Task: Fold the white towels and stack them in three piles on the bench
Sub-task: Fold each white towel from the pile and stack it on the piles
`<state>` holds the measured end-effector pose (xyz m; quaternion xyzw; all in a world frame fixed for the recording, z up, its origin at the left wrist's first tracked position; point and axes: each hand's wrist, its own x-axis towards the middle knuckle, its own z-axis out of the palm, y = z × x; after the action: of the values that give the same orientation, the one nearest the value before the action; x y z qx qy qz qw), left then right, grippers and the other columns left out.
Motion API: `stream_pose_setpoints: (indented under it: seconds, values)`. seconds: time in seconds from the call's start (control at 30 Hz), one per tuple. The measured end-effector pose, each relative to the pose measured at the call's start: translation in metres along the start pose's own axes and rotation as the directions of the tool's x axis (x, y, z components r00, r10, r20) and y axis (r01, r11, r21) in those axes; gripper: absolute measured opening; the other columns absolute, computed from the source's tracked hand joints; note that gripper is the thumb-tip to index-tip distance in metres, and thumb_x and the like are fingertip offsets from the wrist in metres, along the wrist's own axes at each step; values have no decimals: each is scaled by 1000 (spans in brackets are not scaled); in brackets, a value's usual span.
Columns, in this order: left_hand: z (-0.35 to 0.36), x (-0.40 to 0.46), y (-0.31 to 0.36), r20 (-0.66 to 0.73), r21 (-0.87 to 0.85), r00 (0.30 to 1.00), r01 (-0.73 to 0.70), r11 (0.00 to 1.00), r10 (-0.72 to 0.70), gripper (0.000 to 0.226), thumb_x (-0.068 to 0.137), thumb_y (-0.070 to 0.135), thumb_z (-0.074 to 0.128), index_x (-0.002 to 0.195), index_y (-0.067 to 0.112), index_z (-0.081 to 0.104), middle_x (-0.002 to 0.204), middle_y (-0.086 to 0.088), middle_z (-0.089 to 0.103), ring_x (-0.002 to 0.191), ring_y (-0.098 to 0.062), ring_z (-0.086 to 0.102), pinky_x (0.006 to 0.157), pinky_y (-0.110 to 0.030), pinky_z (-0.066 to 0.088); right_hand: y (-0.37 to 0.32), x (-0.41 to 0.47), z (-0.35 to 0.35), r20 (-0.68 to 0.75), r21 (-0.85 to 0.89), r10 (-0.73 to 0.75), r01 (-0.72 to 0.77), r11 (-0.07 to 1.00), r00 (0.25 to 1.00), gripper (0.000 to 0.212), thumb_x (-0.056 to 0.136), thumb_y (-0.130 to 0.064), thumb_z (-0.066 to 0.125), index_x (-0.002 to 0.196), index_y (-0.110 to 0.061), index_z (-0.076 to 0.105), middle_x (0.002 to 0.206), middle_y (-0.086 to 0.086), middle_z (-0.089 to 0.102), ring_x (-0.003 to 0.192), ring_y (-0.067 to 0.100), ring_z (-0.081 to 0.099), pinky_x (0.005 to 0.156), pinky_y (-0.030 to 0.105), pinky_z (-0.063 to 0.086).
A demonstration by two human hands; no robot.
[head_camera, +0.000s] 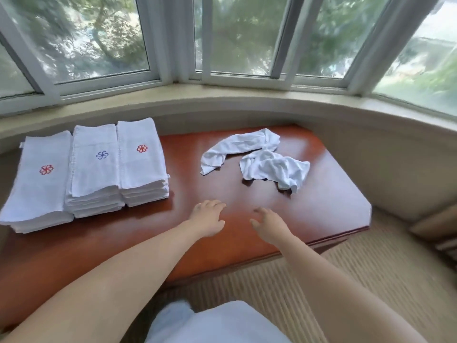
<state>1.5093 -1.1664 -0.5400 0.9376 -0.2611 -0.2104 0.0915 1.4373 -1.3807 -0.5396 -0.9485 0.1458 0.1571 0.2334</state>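
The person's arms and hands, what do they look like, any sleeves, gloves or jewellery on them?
Both arms are bare from the bottom edge of the picture to the fingers: no sleeves reach into view. The left hand and the right hand wear no gloves, and no rings, watch or bracelet show on either wrist. The picture is too soft to judge the nails.

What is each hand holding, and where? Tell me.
Nothing. The left hand and right hand are both open above the bench, short of the loose towels.
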Motion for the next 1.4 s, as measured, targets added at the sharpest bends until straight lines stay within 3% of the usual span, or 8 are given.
stream_pose_setpoints:
  seconds: [0.27, 0.5, 0.7, 0.93, 1.23, 1.33, 1.4]
  values:
    - [3, 65, 97, 28, -30, 995, -98, 995, 99, 62, 97, 40, 54, 155, 25, 37, 162, 3, 35, 148, -22, 33, 120, -40, 24, 93, -9, -47, -59, 125, 141, -133, 983, 988, 51, 100, -42, 55, 147, -22, 51, 147, 6, 53, 135, 27, 50, 108, 40, 43]
    - [19, 155, 147, 101, -114, 986, -119, 986, 130, 62, 97, 41, 54, 155, 26, 38, 162, 2, 33, 148, -24, 34, 121, -42, 29, 157, 35, -84, -60, 109, 203, -195, 975, 977, 55, 101, -41, 54, 151, -19, 47, 151, 6, 50, 139, 26, 47, 114, 41, 39]
    - [25, 235, 170, 173, -352, 984, 16, 936, 48, 62, 98, 39, 55, 155, 26, 37, 163, 2, 30, 145, -27, 36, 116, -43, 36, 189, 102, -106, 101, -5, 235, -236, 972, 967, 56, 101, -42, 53, 152, -22, 44, 154, 4, 46, 139, 25, 47, 112, 37, 39]
    - [35, 290, 166, 274, -403, 959, 179, 898, -68, 64, 97, 41, 54, 156, 26, 35, 163, -4, 32, 142, -28, 42, 113, -43, 41, 200, 171, -112, 239, -52, 195, -188, 981, 951, 61, 100, -45, 53, 155, -23, 41, 158, 2, 40, 137, 24, 49, 109, 35, 40]
    - [47, 352, 174, 326, -442, 914, 371, 816, -239, 63, 99, 40, 53, 156, 25, 33, 150, -6, 50, 136, -30, 50, 100, -36, 46, 237, 276, -126, 360, -67, 58, -36, 997, 931, 54, 100, -41, 51, 150, -21, 46, 155, 3, 43, 132, 26, 52, 94, 33, 43]
    - [49, 375, 187, 337, -470, 888, 447, 761, -313, 59, 99, 40, 53, 153, 22, 36, 141, -5, 57, 123, -27, 58, 86, -34, 46, 253, 316, -134, 399, -79, -2, 36, 996, 917, 53, 102, -41, 51, 150, -18, 46, 155, 4, 43, 131, 27, 53, 92, 33, 43]
    - [50, 392, 195, 317, -515, 880, 473, 715, -354, 58, 98, 46, 52, 148, 20, 41, 135, -3, 60, 114, -24, 61, 86, -35, 48, 265, 347, -140, 459, -99, -50, 107, 989, 887, 57, 101, -37, 54, 153, -16, 42, 158, 5, 38, 134, 29, 49, 97, 35, 44]
